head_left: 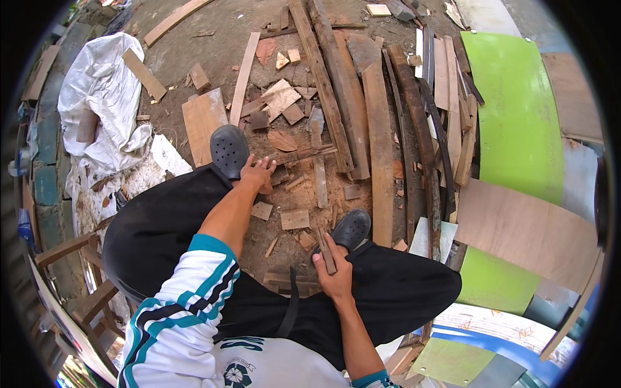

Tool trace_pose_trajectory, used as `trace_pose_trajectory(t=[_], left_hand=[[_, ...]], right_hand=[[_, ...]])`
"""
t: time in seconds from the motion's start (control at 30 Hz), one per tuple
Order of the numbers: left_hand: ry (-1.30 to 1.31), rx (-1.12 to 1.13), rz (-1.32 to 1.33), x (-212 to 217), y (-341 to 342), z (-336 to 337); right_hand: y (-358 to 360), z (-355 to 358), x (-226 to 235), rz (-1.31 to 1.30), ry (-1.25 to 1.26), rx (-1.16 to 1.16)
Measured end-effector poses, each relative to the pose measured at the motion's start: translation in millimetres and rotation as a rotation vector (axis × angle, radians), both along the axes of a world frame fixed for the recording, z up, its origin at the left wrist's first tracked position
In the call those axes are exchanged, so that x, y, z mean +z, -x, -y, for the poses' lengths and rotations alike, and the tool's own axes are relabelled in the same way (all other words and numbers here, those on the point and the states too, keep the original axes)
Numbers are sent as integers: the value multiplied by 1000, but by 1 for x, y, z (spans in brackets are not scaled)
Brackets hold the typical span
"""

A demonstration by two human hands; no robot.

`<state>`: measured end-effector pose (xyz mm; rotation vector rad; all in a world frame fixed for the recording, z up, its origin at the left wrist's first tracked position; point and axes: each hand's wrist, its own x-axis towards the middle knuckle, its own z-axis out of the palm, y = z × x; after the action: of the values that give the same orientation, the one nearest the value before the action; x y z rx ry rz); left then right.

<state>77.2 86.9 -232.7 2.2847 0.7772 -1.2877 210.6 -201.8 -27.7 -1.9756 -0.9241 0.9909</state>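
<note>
My right hand (336, 275) is closed around a short strip of wood (326, 251), which points up past the fingers beside my right clog (351, 229). My left hand (259, 173) is low over the ground next to my left clog (229, 152), its fingers spread. A thin wooden stick (303, 154) lies just beyond the left fingertips; whether they touch it I cannot make out. Between my feet are a small flat block (295, 220), a narrow upright-lying slat (320, 182) and a square offcut (262, 210) among wood chips.
Long timber planks (378, 155) run away from me on the right. Past them lie green panels (514, 110) and a brown plywood sheet (527, 226). A white sack (100, 97) and a wide board (205, 126) are at the left, with a wooden frame (65, 251) nearer me.
</note>
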Motion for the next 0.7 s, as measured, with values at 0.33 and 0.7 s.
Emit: trace_pose_trajectory(t=[0.33,0.7], left_hand=[[-28,14,-60,18,-10,4],[-19,-16,2,16,-7,6]], right_hand=[[6,-20,8,-326,192,-205],[-4,-60,-65,-132,214,-190]])
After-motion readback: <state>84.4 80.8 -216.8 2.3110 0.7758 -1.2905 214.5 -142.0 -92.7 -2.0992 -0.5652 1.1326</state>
